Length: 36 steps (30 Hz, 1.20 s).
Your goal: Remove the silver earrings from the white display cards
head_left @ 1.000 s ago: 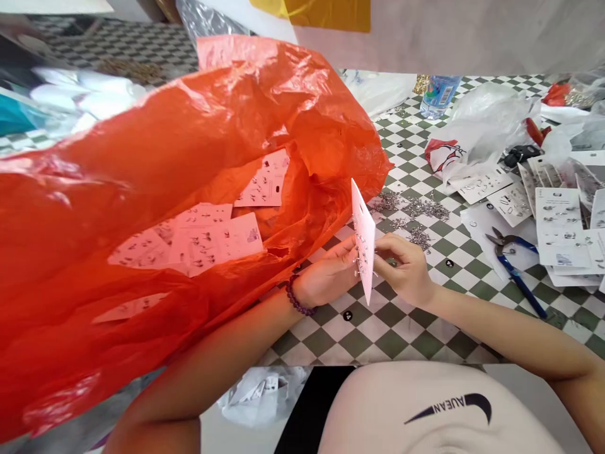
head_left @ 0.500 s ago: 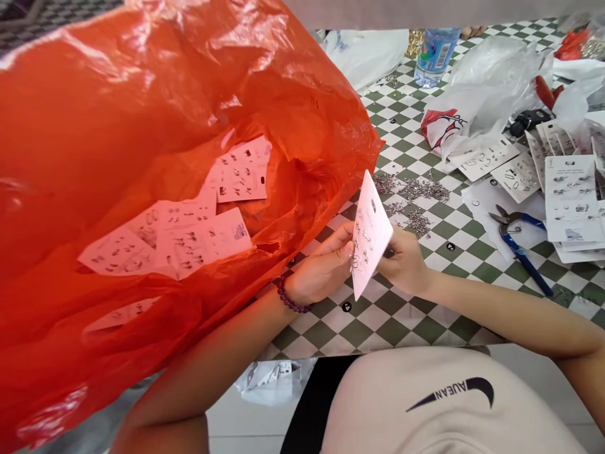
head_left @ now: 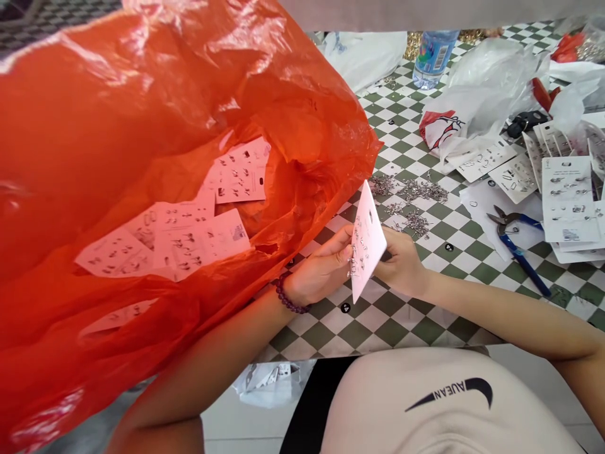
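Observation:
An earring card [head_left: 367, 243] with several small metal earrings on its face stands nearly edge-on between my hands, above the table. My left hand [head_left: 324, 265], a dark beaded bracelet [head_left: 287, 295] at its wrist, grips the card's left side, thumb near the earrings. Behind the card is my right hand [head_left: 401, 261], its fingers curled at the back; the card hides part of them, and what they pinch there cannot be seen. Beyond my hands lie small piles of silver earring pieces [head_left: 418, 222]. Left of them, an open orange plastic bag [head_left: 302, 113] holds several filled earring cards [head_left: 203, 246].
Blue-handled cutting pliers [head_left: 522, 252] lie on white paper at the right. Beside them are stacked earring cards [head_left: 570, 221]. Clear plastic bags [head_left: 491, 75] and a water bottle [head_left: 432, 60] stand farther back on the checkered tablecloth [head_left: 316, 321].
The card has dropped slightly and turned a little more edge-on. Both hands stay at it, the right hand still behind. The rest shifts only slightly with the camera.

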Each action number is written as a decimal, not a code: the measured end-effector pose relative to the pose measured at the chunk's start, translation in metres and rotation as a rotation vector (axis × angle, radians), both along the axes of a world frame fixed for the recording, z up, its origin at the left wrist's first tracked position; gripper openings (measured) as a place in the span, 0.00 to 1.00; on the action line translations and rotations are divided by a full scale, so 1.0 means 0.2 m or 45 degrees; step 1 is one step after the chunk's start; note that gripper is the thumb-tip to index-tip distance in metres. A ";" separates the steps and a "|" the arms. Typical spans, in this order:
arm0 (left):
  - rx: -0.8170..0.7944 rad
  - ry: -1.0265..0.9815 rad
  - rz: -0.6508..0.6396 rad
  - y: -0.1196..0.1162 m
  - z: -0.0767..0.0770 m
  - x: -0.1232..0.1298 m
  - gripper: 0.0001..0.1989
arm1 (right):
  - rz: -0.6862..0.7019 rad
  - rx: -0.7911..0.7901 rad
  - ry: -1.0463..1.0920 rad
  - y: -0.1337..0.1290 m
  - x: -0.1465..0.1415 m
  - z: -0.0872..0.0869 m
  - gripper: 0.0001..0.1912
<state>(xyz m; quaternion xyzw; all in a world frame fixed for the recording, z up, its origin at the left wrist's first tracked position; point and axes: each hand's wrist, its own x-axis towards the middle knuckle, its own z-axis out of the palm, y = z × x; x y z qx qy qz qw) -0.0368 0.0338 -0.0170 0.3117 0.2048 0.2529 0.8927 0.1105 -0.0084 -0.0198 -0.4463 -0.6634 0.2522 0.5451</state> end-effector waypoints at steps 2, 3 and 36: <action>0.019 -0.006 -0.056 0.01 -0.01 0.00 0.11 | 0.020 -0.007 -0.040 0.00 0.01 0.01 0.06; 0.023 -0.007 -0.087 0.01 -0.02 -0.01 0.10 | 0.026 -0.011 -0.061 -0.01 0.01 0.01 0.06; -0.509 -0.299 0.082 0.04 0.08 -0.01 0.09 | 0.211 -0.314 -1.460 0.45 0.40 0.19 0.09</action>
